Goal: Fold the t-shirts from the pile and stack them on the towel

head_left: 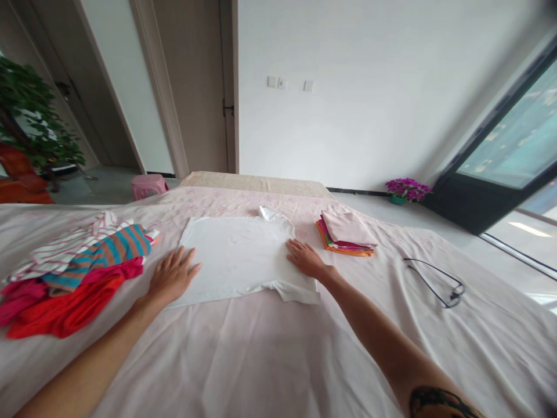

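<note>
A pale pink sheet (243,354) with faint flower prints covers the surface, gathering in soft wrinkles along the near side; a beige cover (256,183) shows at the far end. A white shirt (235,249) lies spread in the middle, collar to the right. At the left is a loose heap of clothes (96,264), some striped, some red and magenta. Right of the shirt, just beside it, sits a folded stack (348,229), pale pink over orange. Farther right rest open glasses (455,295).
</note>
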The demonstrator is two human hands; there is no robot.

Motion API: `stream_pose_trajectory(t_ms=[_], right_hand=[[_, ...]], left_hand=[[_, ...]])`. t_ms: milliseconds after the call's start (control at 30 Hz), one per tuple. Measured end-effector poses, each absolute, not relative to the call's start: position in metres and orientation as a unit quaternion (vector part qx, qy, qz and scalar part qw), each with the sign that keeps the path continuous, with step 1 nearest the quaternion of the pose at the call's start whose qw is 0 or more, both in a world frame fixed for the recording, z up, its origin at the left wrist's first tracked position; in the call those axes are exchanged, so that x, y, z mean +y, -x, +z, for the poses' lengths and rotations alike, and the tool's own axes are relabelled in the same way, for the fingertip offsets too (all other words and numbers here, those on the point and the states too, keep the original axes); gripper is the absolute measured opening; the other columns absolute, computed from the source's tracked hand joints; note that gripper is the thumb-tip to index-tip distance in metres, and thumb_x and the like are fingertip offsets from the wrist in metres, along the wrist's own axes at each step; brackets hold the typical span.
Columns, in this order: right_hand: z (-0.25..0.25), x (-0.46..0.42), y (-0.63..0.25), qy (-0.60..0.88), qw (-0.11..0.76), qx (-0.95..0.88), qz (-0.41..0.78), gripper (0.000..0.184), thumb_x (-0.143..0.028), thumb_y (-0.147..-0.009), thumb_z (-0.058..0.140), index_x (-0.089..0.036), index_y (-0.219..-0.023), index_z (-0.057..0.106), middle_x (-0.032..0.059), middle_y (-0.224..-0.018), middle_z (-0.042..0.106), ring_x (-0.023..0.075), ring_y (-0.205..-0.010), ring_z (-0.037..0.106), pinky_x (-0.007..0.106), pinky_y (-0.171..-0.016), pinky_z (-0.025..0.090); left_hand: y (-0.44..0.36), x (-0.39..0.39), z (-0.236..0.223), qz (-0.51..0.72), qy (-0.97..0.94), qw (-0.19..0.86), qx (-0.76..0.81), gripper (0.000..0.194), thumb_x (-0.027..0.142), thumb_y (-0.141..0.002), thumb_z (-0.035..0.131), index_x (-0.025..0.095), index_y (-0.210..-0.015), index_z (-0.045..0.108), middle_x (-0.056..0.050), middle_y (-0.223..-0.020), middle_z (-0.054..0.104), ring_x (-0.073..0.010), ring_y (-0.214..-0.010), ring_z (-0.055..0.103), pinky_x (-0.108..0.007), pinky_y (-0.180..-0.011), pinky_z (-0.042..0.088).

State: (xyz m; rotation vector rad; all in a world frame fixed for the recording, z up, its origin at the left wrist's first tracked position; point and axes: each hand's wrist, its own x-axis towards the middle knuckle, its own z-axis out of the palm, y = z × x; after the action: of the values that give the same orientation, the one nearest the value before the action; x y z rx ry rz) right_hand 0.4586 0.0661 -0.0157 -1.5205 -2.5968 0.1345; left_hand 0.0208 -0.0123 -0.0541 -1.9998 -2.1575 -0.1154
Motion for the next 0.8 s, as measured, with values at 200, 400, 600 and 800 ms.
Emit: stream_pose_trajectory(t_ms=[200,400,600,800], right_hand=[[0.013,0.007,-0.502,0.424,0.210,-0.872,0.122,0.058,-0.004,-0.072,0.047,-0.026,-0.122,0.067,0.0040,-0.121,0.069,0.0226,-0.114,0.062,0.040,-0.101,0.048],[0.008,-0.045,-0.532,0.376,0.186,-0.902,0.101,0.064,-0.001,-0.071,0.048,-0.029,-0.126,0.065,0.0038,-0.122,0.069,0.0219,-0.114,0.061,0.041,-0.098,0.050],[-0.006,-0.043,-0.516,0.351,0.214,-0.910,0.063,0.047,-0.009,-0.085,0.054,-0.028,-0.126,0.065,0.0059,-0.123,0.069,0.0227,-0.115,0.061,0.042,-0.098,0.049],[-0.006,-0.030,-0.494,0.305,0.239,-0.919,0.076,0.035,-0.012,-0.091,0.051,-0.027,-0.116,0.070,0.0048,-0.115,0.072,0.0199,-0.108,0.065,0.039,-0.097,0.047]], left_hand=[[-0.018,-0.032,-0.048,-0.112,0.674,0.152,-0.714,0.050,0.041,-0.095,0.041,0.017,-0.135,0.058,-0.018,-0.147,0.049,-0.0363,-0.142,0.035,-0.056,-0.114,0.027],[-0.027,-0.055,-0.030,-0.223,0.819,0.010,-0.528,0.031,0.043,-0.094,0.049,0.025,-0.114,0.065,-0.005,-0.117,0.066,-0.0197,-0.113,0.060,-0.033,-0.100,0.047],[0.000,-0.081,-0.020,-0.166,0.847,-0.066,-0.501,0.027,0.043,-0.084,0.065,0.026,-0.105,0.064,-0.001,-0.111,0.066,-0.0181,-0.106,0.063,-0.026,-0.091,0.051],[0.032,-0.095,-0.026,-0.165,0.846,-0.032,-0.506,0.035,0.015,-0.078,0.054,0.027,-0.109,0.064,0.000,-0.121,0.067,-0.0175,-0.116,0.061,-0.026,-0.103,0.045]])
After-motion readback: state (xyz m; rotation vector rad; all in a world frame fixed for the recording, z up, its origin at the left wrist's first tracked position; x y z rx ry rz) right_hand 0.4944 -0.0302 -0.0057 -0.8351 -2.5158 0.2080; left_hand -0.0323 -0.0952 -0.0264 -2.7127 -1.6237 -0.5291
